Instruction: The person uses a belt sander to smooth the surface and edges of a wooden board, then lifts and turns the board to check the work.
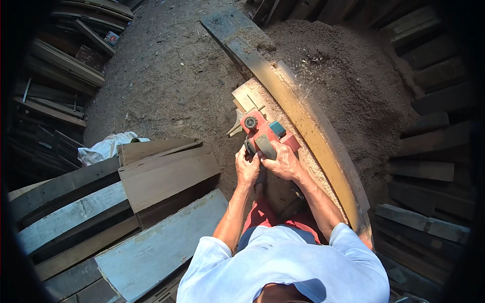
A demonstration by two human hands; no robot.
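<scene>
In front of me a red power tool, most likely an electric hand planer [256, 122], is tilted over the workbench, with a black round knob and a teal part on it. My left hand [247, 169] is closed at its near black end, fingertips curled in. My right hand [283, 160] grips the near right side of the body, its thumb beside a grey-brown flat face. The two hands almost meet there. A light wooden board [248, 95] lies beneath and beyond the tool. Along its right runs a long yellowish beam [303, 118] strewn with wood shavings.
A dark plank [237, 30] extends at the far end of the beam. A heap of sawdust [353, 76] rises to the right. Boards [161, 247] are stacked at the near left, a white plastic bag [108, 148] behind them. More timber [429, 171] lines the right side.
</scene>
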